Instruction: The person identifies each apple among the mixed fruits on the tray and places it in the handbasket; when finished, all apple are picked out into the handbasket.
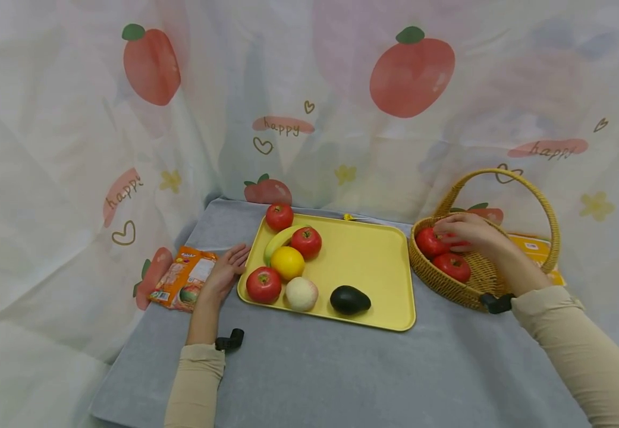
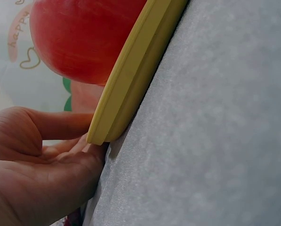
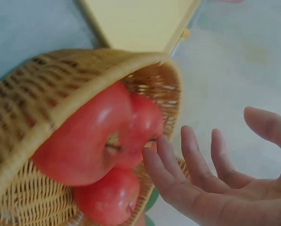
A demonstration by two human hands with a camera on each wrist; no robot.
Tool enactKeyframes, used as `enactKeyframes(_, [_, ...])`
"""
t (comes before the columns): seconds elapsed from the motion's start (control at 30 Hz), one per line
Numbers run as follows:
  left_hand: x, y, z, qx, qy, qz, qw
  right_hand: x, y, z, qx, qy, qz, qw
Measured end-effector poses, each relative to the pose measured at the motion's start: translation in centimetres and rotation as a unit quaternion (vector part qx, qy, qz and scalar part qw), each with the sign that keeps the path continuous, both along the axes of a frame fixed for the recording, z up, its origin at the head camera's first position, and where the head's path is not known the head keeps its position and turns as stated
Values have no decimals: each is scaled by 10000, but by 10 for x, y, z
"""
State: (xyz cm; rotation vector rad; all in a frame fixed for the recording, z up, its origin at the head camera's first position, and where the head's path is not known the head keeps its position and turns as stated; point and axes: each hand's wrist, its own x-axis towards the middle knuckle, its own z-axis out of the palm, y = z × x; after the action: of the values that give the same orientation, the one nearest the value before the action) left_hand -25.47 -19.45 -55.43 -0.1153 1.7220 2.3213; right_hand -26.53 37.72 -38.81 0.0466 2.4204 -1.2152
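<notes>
My right hand is over the wicker basket, its fingers spread and holding nothing in the right wrist view. Inside the basket are three red apples, one partly hidden by the hand in the head view. Beside the left edge of the yellow tray lies my left hand; its extended fingers touch the tray's rim in the left wrist view. On the tray sit red apples, a banana, a round yellow fruit, a pale peach-like fruit and a dark avocado.
An orange snack packet lies left of the tray, close to my left hand. Another orange-yellow packet is partly hidden behind the basket. The basket's tall handle arches over it. A printed curtain hangs behind the grey table.
</notes>
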Motion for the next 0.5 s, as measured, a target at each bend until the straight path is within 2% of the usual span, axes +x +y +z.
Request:
enactKeyframes(0.2, [0,0,0,35,24,-43,10000,-5,-15,5,-373,-4,32,9993])
enactKeyframes(0.5, [-1,-1,-2,-19,-14,-62,10000,-10,-39,8,-482,-3,219,9986])
